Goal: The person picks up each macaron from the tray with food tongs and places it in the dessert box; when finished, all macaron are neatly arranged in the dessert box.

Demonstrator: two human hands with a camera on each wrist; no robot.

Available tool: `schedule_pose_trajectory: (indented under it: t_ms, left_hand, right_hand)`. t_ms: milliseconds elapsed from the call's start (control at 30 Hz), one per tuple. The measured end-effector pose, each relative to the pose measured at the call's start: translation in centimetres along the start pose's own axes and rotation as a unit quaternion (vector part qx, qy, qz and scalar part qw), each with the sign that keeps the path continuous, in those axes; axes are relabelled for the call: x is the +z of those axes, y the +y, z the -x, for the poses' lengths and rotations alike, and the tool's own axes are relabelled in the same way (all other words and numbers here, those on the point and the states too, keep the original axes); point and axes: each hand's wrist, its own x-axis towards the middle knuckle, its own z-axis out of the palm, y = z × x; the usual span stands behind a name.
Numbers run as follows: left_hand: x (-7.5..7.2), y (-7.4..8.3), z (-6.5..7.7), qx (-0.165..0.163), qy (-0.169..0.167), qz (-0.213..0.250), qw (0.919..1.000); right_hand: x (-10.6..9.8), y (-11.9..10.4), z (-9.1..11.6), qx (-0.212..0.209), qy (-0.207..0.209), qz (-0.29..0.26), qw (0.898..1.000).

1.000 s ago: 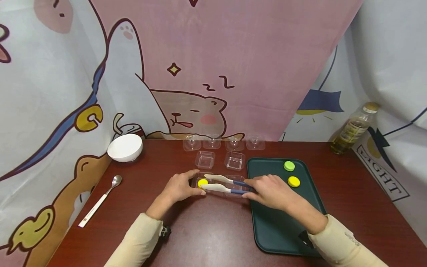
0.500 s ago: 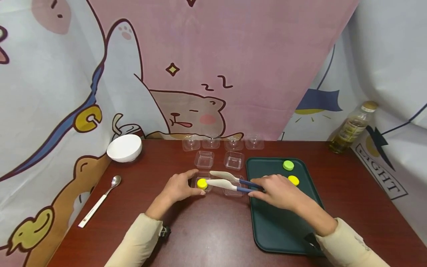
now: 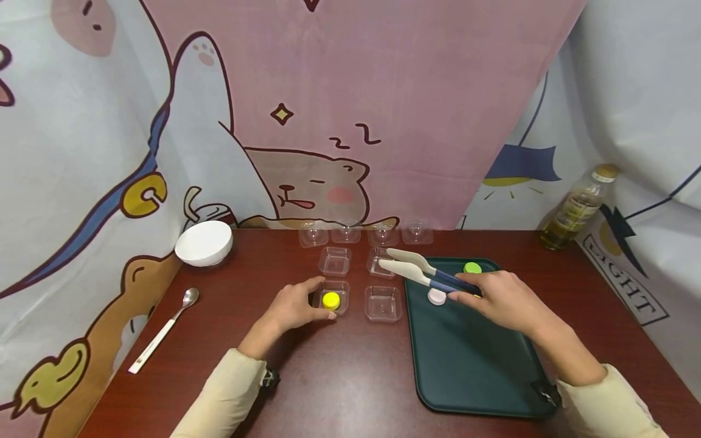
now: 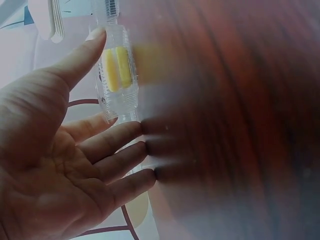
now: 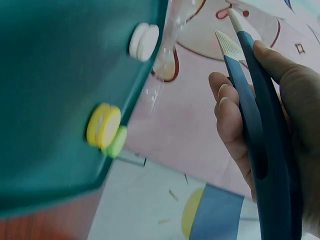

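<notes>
A yellow macaron (image 3: 331, 300) lies inside a small clear plastic box (image 3: 342, 288). My left hand (image 3: 294, 308) holds that box between thumb and index finger at two of its sides; in the left wrist view the other fingers rest on the table. My right hand (image 3: 501, 299) grips a pair of tongs (image 3: 424, 274) with blue handles and pale tips. The tips stand apart, nothing between them, above the left edge of the dark green tray (image 3: 465, 377). On the tray are a pinkish-white macaron (image 3: 436, 296), a green macaron (image 3: 472, 267) and a yellow macaron (image 5: 104, 125), mostly hidden in the head view.
More clear boxes stand on the table, one box (image 3: 383, 304) right of the held one and others behind. Several clear lids (image 3: 313, 234) line the back edge. A white bowl (image 3: 204, 243) and spoon (image 3: 164, 331) lie left; an oil bottle (image 3: 575, 210) stands back right.
My right hand has drawn the tongs away from the held box, right and back over the tray; their tips have spread. The yellow macaron stays in the box. My left hand has kept its place.
</notes>
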Motion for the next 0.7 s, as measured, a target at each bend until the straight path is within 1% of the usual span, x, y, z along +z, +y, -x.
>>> schedule_pose_trajectory:
  t_ms: [200,333,467,567,700]
  left_hand:
    - [0.2,0.3,-0.1,0.006,-0.005,0.005,1.0]
    - [0.2,0.2,-0.1,0.004,-0.004,-0.003,1.0]
    - [0.2,0.1,-0.1,0.002,-0.011,-0.01,0.9999]
    - [0.1,0.1,0.0,0.001,-0.016,-0.01,0.9998]
    - [0.0,0.0,0.2,0.002,-0.013,-0.005,0.9999]
  right_hand:
    - [-1.5,1.6,1.3,0.037,0.0,0.018,0.999]
    - [-1.8,2.6,1.9,0.061,-0.003,0.027,0.998]
    - [-1.8,3.5,2.5,0.089,-0.004,0.037,0.995]
    - [-1.8,3.9,3.0,0.097,0.0,0.04,0.994]
    - [-1.5,4.2,3.6,0.097,0.004,0.038,0.995]
